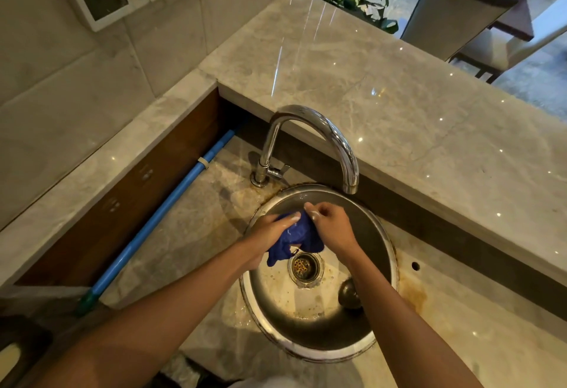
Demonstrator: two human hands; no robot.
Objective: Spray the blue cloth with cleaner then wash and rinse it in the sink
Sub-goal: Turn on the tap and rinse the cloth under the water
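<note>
Holding the blue cloth (294,239) between them, the left hand (270,234) and the right hand (333,228) both grip it above the round steel sink (389,252), near the drain (305,266). It is bunched and crumpled, dark blue, with one end hanging down toward the drain.

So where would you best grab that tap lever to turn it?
Pinch the lever at its free tip, coming from the right and above. It juts sideways from the tap base, and the wall-side is cramped. Both hands hold the cloth, so one must let go.
</note>
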